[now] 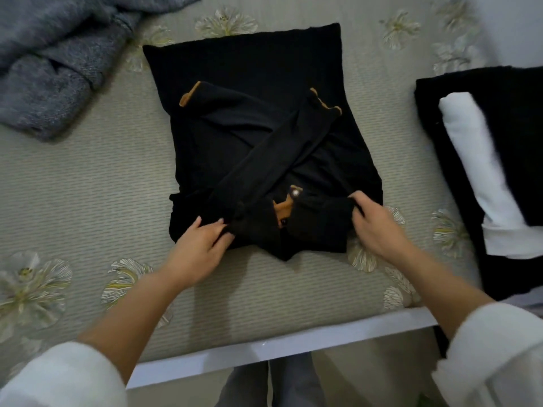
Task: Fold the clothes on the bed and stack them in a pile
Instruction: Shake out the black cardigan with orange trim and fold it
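A black sweater (252,69) with tan cuff trim lies flat in the middle of the bed, its two sleeves crossed over the body. My left hand (199,245) grips the near left shoulder edge of the sweater. My right hand (373,221) pinches the near right shoulder edge with curled fingers. The tan collar lining and a round button show between my hands. A pile of folded black and white clothes (482,160) sits at the right side of the bed.
A crumpled grey knit garment (58,60) lies at the far left. The bedcover (88,201) is grey-green with flower prints. The white bed frame edge (264,348) runs along the near side, with my legs below it.
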The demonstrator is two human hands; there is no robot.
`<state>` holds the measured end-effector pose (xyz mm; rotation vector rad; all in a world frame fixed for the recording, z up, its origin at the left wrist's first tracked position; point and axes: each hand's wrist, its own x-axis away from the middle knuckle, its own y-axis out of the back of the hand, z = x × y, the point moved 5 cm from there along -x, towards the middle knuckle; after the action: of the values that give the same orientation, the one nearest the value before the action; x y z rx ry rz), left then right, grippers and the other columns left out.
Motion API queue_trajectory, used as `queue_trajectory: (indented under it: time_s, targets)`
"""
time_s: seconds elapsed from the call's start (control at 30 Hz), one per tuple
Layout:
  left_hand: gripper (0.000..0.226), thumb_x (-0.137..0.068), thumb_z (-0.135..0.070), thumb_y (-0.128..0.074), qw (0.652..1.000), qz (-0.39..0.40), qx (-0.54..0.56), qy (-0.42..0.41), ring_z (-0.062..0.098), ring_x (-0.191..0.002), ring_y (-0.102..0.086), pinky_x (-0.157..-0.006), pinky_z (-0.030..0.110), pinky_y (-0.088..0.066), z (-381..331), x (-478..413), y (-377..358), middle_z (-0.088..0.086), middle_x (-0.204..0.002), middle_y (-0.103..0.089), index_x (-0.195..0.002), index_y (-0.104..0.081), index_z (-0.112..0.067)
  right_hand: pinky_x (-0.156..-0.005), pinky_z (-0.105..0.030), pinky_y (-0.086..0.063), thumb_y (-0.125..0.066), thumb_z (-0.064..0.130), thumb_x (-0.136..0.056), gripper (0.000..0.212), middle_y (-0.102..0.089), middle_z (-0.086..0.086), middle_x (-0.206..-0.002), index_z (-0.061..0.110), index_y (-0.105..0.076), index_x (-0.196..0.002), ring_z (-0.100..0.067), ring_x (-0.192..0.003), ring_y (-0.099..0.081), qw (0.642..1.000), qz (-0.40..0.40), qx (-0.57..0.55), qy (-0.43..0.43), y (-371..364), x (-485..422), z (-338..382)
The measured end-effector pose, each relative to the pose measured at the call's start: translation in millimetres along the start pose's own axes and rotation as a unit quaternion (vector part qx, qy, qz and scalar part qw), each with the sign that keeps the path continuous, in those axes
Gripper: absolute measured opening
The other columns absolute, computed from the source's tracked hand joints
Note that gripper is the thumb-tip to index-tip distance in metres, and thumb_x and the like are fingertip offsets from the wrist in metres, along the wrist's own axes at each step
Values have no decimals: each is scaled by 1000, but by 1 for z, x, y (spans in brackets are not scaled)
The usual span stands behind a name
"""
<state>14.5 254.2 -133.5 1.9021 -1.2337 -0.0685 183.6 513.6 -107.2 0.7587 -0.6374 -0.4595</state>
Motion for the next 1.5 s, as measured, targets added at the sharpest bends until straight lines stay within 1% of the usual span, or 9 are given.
queue_trajectory:
  time_s: [0.07, 0.13, 0.43, 0.83, 1.0, 1.13, 1.27, 1.43, 1.5]
  targets:
    - [39, -97, -39, -44, 999, -3, 28, 17, -5, -69, -58, -81, 18, -45, -6, 7, 12, -22, -59, -59, -67, -60, -21, -69, -43, -49, -39, 20, -96, 13, -62, -4, -74, 24, -51, -92, -26, -73, -60, 1000, 27, 0, 10, 6, 1, 3]
    - [53, -95, -44, -48, 999, 17, 23, 27, 2, -43, -46, -49, 15, -34, -12, 19, 13, -13, -41, -45, -48, -38, -21, -77, -46, -49, -41, 19, -96, 13, -64, -5, -80, 21, -53, -90, -26, -81, -61, 996, 86, 16, 9, 4, 7, 1]
    - [44, -78, -22, -74, 941, 287, 149, 94, 2, -44, -37, -45, 19, -26, -19, 65, -2, -10, -47, -40, -49, -41, -22, -81, -13, -49, -58, 21, -91, 21, -73, 7, -105, 28, -74, -104, -6, -101, -67, 916, 363, -154, -78, -3, 49, -10]
    - [24, -60, -9, -72, 923, 85, 342, 157, 23, -68, -69, -58, 19, -54, 9, -65, 132, 15, -81, -72, -84, -71, -8, -73, -14, -50, -57, 14, -89, 26, -75, 5, -93, 29, -78, -86, -8, -89, -70, 956, 180, -231, -22, 45, -123, 75]
    - [27, -85, -17, -66, 931, -201, 161, 257, 8, -64, -59, -56, 19, -46, 54, -119, 155, 6, -92, -65, -111, -59, -15, -92, -27, -45, -60, 37, -91, 39, -63, -5, -119, 15, -59, -124, -19, -115, -57, 997, 53, 47, -28, 30, -185, 76]
    - [59, -84, -38, -68, 941, -174, 70, 282, 27, -97, -61, -86, 43, -52, 75, -118, 123, 4, -110, -57, -133, -43, -16, -107, -48, -33, -61, 47, -87, 66, -44, -7, -139, 19, -37, -142, -27, -129, -39, 992, 21, 123, 18, 6, -190, 74]
    - [24, -91, -36, -59, 939, -242, 25, 244, 16, -84, -58, -74, 33, -46, 77, -114, 119, -3, -90, -60, -107, -62, -19, -107, -49, -21, -74, 41, -74, 86, -32, -2, -144, 36, -26, -145, -25, -134, -24, 976, 69, 175, 114, -6, -197, 83]
    - [17, -94, -33, -55, 894, -331, 157, 258, 11, -69, -58, -64, 28, -47, 90, -101, 139, 2, -84, -66, -94, -65, -20, -94, -42, -33, -66, 36, -84, 13, -60, 3, -102, 28, -66, -94, -16, -107, -50, 984, 92, 76, 130, -2, -218, 92]
    - [20, -94, -31, -55, 881, -345, 154, 285, 14, -77, -62, -70, 26, -49, 94, -96, 146, 4, -91, -66, -99, -66, -16, -76, -34, -42, -62, 41, -88, 27, -60, 5, -73, 18, -64, -73, -10, -75, -56, 990, 69, -111, 46, 5, -227, 93]
